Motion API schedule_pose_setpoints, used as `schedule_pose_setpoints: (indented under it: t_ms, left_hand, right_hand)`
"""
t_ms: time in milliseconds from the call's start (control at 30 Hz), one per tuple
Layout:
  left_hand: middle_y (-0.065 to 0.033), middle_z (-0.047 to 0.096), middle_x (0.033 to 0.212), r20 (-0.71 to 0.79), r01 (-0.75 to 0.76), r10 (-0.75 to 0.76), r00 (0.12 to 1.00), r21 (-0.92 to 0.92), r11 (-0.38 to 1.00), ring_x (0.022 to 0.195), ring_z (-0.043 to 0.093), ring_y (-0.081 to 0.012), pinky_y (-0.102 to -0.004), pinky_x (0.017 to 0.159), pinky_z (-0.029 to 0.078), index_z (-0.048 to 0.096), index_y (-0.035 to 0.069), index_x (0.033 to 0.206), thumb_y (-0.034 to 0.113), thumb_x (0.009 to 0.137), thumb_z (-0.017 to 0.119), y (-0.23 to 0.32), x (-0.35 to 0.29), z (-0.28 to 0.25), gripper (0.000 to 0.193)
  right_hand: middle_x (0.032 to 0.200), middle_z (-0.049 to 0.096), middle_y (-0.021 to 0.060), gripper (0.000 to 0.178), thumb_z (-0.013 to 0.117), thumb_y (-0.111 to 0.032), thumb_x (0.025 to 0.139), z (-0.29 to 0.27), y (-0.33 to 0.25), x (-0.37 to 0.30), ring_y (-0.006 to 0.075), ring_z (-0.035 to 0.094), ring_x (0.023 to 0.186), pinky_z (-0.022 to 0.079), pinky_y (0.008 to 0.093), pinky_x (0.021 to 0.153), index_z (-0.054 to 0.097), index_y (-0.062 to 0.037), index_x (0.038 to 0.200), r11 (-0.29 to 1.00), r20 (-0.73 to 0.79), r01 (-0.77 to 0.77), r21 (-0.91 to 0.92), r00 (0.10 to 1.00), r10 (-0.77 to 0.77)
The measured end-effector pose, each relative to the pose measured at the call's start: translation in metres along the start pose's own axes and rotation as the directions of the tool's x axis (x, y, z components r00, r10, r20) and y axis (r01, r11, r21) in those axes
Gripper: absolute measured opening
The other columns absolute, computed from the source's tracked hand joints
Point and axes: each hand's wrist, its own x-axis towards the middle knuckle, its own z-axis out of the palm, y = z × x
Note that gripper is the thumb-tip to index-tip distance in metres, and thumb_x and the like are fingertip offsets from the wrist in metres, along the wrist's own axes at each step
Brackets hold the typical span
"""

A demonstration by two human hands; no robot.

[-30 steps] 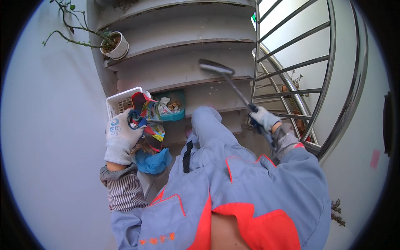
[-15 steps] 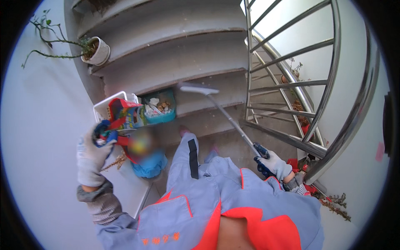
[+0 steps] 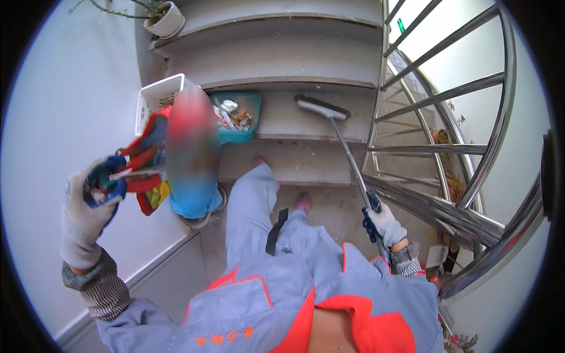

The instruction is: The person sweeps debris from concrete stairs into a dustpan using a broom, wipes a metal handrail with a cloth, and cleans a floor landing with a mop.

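Observation:
My left hand (image 3: 88, 206), in a white and blue work glove, is closed round a crumpled red bag with coloured print (image 3: 154, 191); some of what is in the palm is hidden. Beside the bag, on a step, sits a teal bin (image 3: 240, 137) holding crumpled paper and dry litter. Just behind the bag is a white plastic basket (image 3: 141, 112). In a similar glove, my right hand (image 3: 382, 223) grips the metal pole of a broom (image 3: 347, 147). The broom's pale head, edged with dark bristles, is over a step to the right of the bin.
Concrete stairs (image 3: 271, 56) rise ahead, with a white pot plant (image 3: 166, 22) at their upper left. A metal railing (image 3: 432, 153) curves along the right. A blue-wrapped pot (image 3: 197, 200) stands by the left wall; part above it is blurred. Plants and clutter lie by the lower railing.
My left hand has moved left and down, bringing the red bag out from the basket. The broom head has shifted right and turned, showing its bristles. The whole view has shifted.

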Motion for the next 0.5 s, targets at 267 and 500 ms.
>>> schedule_pose_setpoints:
  t_ms: [267, 500]
  left_hand:
    - [-0.0108, 0.065, 0.098, -0.101, 0.168, -0.170, 0.980, -0.033, 0.985, 0.097, 0.060, -0.0275, -0.0382, 0.089, 0.047, 0.055, 0.004, 0.114, -0.003, 0.074, 0.073, 0.086, -0.159, -0.008, 0.045]
    - [-0.0107, 0.065, 0.100, -0.078, 0.124, -0.117, 0.990, 0.099, 0.987, 0.094, 0.060, -0.0308, -0.0407, 0.086, 0.047, 0.060, 0.006, 0.109, 0.003, 0.066, 0.078, 0.074, -0.232, 0.038, 0.047]
  right_hand:
    - [0.058, 0.051, 0.0044, 0.051, 0.051, -0.016, 0.094, 0.015, 0.017, 0.002, 0.0150, 0.049, 0.042, 0.039, 0.0329, 0.035, 0.038, -0.0271, 0.142, 0.987, 0.039, 0.065, -0.144, 0.997, -0.060]
    - [0.060, 0.052, 0.0044, 0.056, 0.052, -0.016, 0.093, 0.120, -0.009, 0.055, 0.0166, 0.050, 0.045, 0.039, 0.0350, 0.038, 0.035, -0.0308, 0.144, 0.955, 0.111, 0.115, -0.273, 0.990, -0.088]
